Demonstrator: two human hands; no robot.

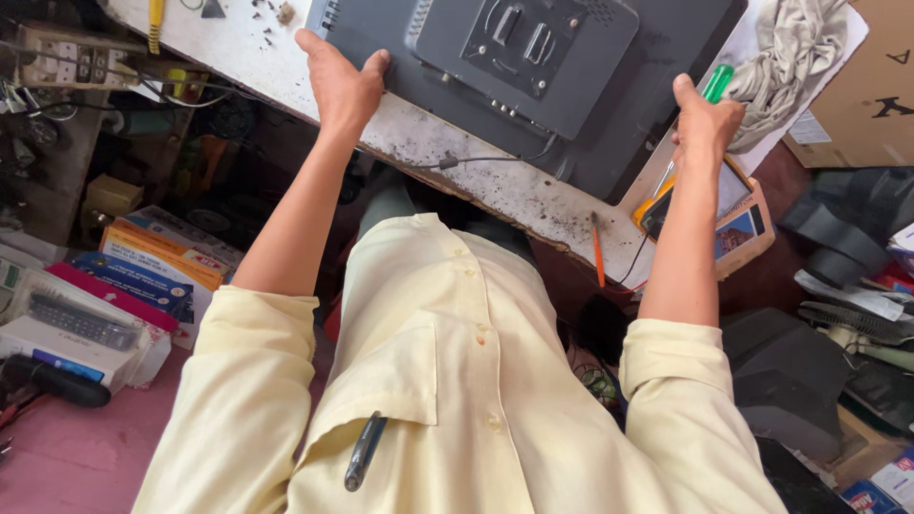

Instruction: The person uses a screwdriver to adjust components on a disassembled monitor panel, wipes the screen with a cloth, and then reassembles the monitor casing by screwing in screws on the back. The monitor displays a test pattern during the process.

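While we looked down over our pale yellow buttoned shirt (pixel 457 381), a dark grey flat monitor with its back panel facing up (pixel 533 67) lay on the stained white tabletop (pixel 457 152), reaching from near the middle of the view toward the upper right. Our left hand (pixel 340 81) gripped the monitor's near left corner, the thumb laid over the casing's edge and the fingers (pixel 314 48) pressed together along its side. Our right hand (pixel 705 119) clasped the monitor's right edge, and a screwdriver with a translucent green handle (pixel 718 82) rose from that fist; we could not tell exactly how those fingers were wrapped, since only the back of the hand showed. A thin dark cable (pixel 476 160) ran out from the monitor's near edge across the tabletop. Just beside our right forearm, an orange-handled tool (pixel 597 252) lay near the front edge of the tabletop, and a dark-screened device in an orange and tan case (pixel 738 205) sat under and behind that wrist. A crumpled grey cloth (pixel 795 48) rested at the far right of the tabletop, next to a brown cardboard box (pixel 871 86). A dark pen (pixel 365 452) was clipped in our shirt pocket. Below on the left, coloured cardboard boxes (pixel 152 257) were stacked beside a white machine with keys (pixel 76 328).
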